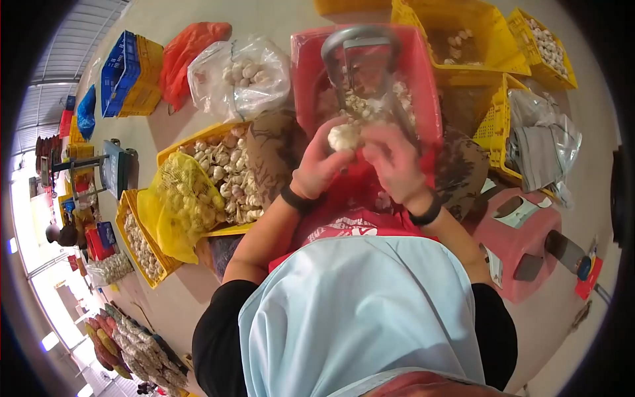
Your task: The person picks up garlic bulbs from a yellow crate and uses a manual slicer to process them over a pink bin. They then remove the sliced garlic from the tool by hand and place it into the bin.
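My left hand (317, 163) grips a whitish garlic bulb (344, 137) between thumb and fingers, above the near end of a red-pink tub (305, 83). Close beside the bulb on its right is my right hand (397, 165), its fingers bent and smeared by motion. Whether those fingers touch the bulb or pinch something, I cannot make out. A grey curved metal frame (360, 33) stands over the tub, partly blurred. Beneath it in the tub lie loose garlic pieces and scraps (364, 106).
To the left, a yellow crate (173, 147) holds many garlic bulbs, with a yellow mesh bag (182, 198) on top. A clear plastic bag (205, 69) of garlic stands behind. Yellow crates (509, 53) line the right back; a pink plastic stool-like object (519, 241) sits at right.
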A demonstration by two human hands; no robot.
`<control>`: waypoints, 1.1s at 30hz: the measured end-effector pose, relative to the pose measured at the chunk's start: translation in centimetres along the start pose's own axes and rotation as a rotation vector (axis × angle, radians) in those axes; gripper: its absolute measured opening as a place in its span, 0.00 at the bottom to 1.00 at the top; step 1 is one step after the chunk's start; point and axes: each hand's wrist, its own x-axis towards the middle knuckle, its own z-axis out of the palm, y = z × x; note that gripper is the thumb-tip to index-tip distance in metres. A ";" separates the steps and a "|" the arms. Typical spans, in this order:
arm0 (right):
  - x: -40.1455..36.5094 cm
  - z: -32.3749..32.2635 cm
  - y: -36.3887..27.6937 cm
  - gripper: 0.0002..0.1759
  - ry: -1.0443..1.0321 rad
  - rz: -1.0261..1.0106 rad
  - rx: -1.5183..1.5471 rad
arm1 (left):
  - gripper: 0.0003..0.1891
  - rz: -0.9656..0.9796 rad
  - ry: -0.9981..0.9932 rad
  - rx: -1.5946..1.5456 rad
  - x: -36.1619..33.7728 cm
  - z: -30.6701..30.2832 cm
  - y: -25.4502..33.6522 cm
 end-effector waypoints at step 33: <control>1.5 -6.3 -2.5 0.29 -0.265 0.501 -0.228 | 0.28 -0.208 -0.086 -0.124 7.0 0.6 -0.3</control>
